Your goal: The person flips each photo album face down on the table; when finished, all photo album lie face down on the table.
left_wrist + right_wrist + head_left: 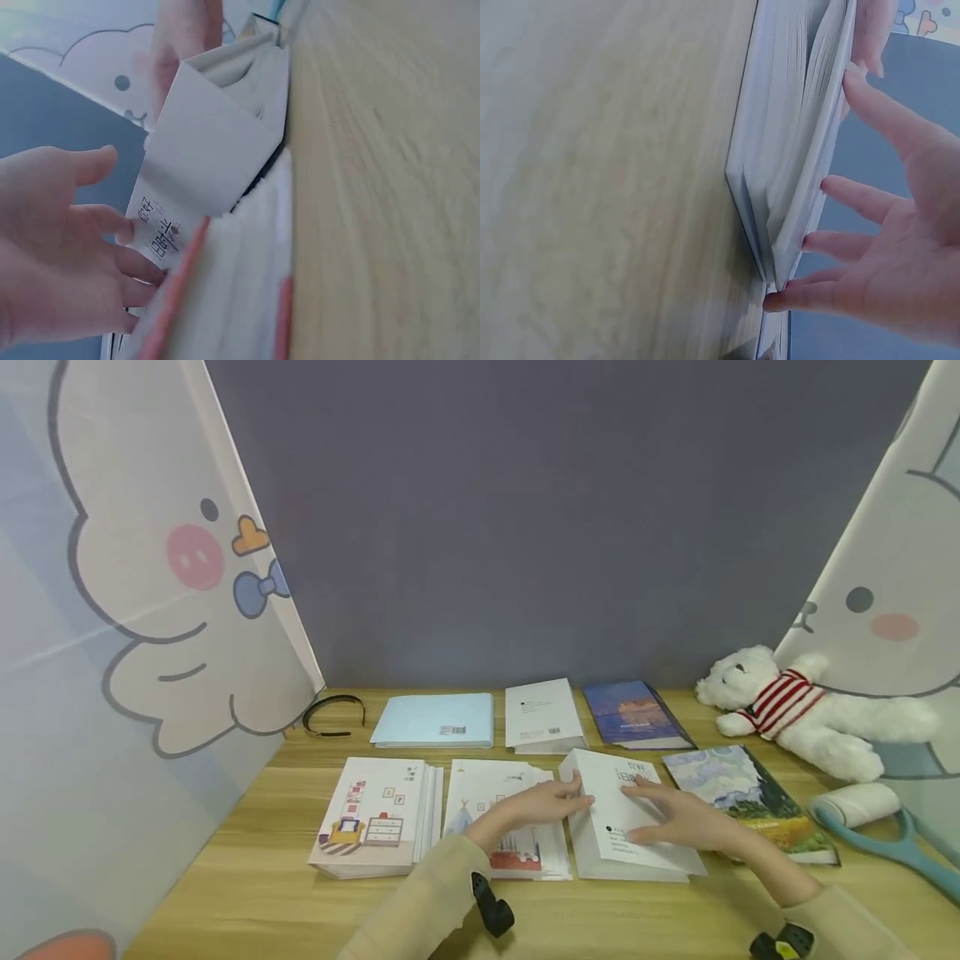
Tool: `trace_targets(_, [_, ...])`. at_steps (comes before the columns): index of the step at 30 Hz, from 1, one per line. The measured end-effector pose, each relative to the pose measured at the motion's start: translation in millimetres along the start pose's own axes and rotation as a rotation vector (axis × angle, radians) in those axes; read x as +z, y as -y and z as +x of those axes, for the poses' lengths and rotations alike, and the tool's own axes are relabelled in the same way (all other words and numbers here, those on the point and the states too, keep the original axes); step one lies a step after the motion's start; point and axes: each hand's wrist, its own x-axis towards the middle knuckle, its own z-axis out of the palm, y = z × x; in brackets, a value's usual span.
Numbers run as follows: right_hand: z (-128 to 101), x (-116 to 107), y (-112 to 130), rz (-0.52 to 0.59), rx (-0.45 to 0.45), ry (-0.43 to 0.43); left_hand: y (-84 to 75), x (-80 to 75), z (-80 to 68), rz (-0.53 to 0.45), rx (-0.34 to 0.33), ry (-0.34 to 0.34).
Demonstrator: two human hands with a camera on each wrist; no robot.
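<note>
Lying on the wooden counter (247, 893), two rows of books are seen only from the head view. At the far left a black hairband (333, 713) is set, then a pale blue book (435, 720), a white booklet (542, 716) and a dark blue book (633, 714). In the near row a book with a furniture picture (375, 817) is followed by a book with a tent picture (495, 827), the white book (626, 818) and a painted-landscape book (750, 797). A toy bear (795, 710) and a roll with a teal handle (862, 806) are placed at the right.

The left hand (536, 806) is held with straight fingers against the white book's left edge, near its top corner. The right hand (678, 814) is laid flat and spread on its cover, nothing being gripped.

From the left wrist view, print on the cover (161, 232) is shown by the fingertips. From the right wrist view, the page edges (795, 150) are seen fanned slightly, the cover lifted off the block.

Bare counter is left along the near edge, in front of the books.
</note>
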Motion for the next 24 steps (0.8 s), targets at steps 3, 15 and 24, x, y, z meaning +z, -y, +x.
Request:
trace_targets(3, [-1.5, -0.1, -1.5, 0.045, 0.011, -0.018, -1.2, -1.6, 2.2, -0.157, 0.012, 0.003])
trace_targets(15, [-2.4, -1.7, 1.1, 0.145, 0.019, 0.002, -10.0, -3.3, 3.7, -0.373, 0.035, -0.165])
trace_targets(24, [-1.4, -11.0, 36.7, 0.149, 0.057, -0.014, -10.9, -13.0, 1.5, -0.580, 0.019, -0.225])
